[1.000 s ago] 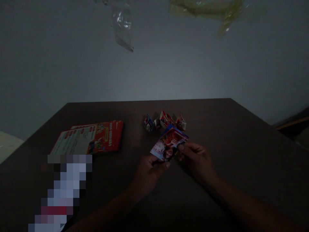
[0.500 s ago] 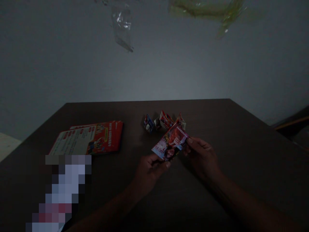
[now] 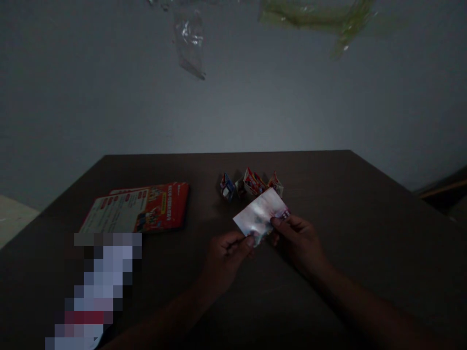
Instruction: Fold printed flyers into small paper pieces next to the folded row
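A glossy printed paper [image 3: 258, 214] is held above the table between my two hands, tilted so that light glares off its face and washes out the picture. My left hand [image 3: 229, 253] pinches its near lower edge with thumb and fingers. At its right side, my right hand [image 3: 297, 238] grips the paper, thumb on top and fingers beneath. Just beyond stand several small folded printed papers: a blue one [image 3: 226, 187] on the left, red-and-white ones [image 3: 253, 182] in the middle, and another [image 3: 276, 183] on the right, partly behind the held sheet.
A stack of red-and-white printed sheets [image 3: 162, 209] lies on the dark table [image 3: 321, 180] at left. Nearer, a pixelated, blurred-out shape [image 3: 98, 287] covers something. Behind the table is a grey wall [image 3: 255, 112] with clear tape [image 3: 189, 41] and yellowish tape [image 3: 314, 17].
The held paper has tipped, so its coloured picture has given way to pale glare. My right thumb has slid further in over the paper. The whole view has shifted slightly.
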Demonstrator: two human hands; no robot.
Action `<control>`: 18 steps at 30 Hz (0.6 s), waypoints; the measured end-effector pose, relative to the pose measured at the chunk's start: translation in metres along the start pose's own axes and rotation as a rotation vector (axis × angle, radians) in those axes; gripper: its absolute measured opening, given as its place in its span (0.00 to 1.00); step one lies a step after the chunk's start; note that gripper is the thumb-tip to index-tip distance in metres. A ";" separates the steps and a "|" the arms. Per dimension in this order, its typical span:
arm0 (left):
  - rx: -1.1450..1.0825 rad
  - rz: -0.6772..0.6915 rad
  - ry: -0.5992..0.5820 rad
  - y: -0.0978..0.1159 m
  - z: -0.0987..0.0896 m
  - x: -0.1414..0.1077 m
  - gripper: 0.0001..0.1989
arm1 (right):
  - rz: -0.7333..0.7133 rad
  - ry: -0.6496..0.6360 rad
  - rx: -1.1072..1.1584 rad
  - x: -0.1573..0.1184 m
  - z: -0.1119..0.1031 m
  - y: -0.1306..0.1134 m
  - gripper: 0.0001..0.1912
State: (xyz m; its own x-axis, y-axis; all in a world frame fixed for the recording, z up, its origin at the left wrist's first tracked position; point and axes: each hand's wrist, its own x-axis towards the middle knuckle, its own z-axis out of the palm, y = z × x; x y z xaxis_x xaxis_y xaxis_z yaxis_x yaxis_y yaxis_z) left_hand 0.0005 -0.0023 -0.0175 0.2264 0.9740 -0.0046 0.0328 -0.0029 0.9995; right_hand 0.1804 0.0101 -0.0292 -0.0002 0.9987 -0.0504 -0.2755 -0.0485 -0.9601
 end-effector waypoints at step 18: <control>0.066 0.028 0.166 0.002 -0.005 0.003 0.15 | 0.019 -0.016 -0.067 0.001 -0.003 0.005 0.13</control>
State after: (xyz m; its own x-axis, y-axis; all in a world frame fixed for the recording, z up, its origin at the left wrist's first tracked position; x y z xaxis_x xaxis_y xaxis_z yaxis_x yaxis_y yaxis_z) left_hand -0.0038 0.0013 -0.0155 0.0644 0.9973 0.0341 0.0939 -0.0400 0.9948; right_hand 0.1815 0.0109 -0.0347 -0.0198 0.9977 -0.0645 -0.2106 -0.0672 -0.9753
